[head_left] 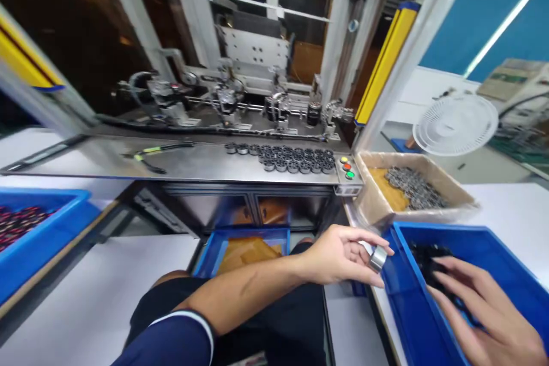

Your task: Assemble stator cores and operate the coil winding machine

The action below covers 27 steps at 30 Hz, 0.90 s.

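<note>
Ring (pixel 378 259) of bright metal, pinched between thumb and fingertips of the left hand (pixel 332 254), beside the blue bin (pixel 405 297) — probably light, stiff and slick, best gripped across its outer wall. The right hand (pixel 493 311) reaches among black parts (pixel 422 254) inside — whether gripping one, I cannot tell

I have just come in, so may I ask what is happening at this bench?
The person's left hand pinches a metal ring beside the blue bin on the right. The right hand is in that bin, at some black parts; whether it holds one is unclear. On the metal bench top, dark round parts lie in rows, left of the button box.
</note>
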Each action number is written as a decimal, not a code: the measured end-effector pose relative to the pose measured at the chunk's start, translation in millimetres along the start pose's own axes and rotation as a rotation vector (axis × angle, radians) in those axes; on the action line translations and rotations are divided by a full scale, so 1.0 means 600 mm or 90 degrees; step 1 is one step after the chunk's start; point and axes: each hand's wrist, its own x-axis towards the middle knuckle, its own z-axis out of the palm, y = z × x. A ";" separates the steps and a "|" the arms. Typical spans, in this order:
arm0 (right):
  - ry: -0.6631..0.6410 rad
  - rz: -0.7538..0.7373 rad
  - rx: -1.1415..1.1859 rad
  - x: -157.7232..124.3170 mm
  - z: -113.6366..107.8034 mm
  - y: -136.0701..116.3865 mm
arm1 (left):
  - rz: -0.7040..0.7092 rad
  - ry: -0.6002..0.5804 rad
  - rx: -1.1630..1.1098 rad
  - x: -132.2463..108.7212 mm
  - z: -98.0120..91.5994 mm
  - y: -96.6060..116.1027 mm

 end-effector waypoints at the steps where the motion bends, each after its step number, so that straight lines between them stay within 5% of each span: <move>1: 0.005 -0.011 0.012 0.004 0.004 -0.023 | -0.009 0.001 -0.010 -0.006 0.010 -0.004; 7: 0.016 -0.067 0.074 -0.009 0.003 -0.107 | -0.050 -0.004 -0.055 -0.021 0.057 -0.024; 13: 0.024 -0.100 0.062 -0.011 -0.005 -0.106 | -0.067 -0.062 -0.187 -0.022 0.078 -0.037; 27: 0.044 -0.124 0.074 -0.009 -0.002 -0.103 | -0.106 -0.046 -0.141 -0.025 0.073 -0.035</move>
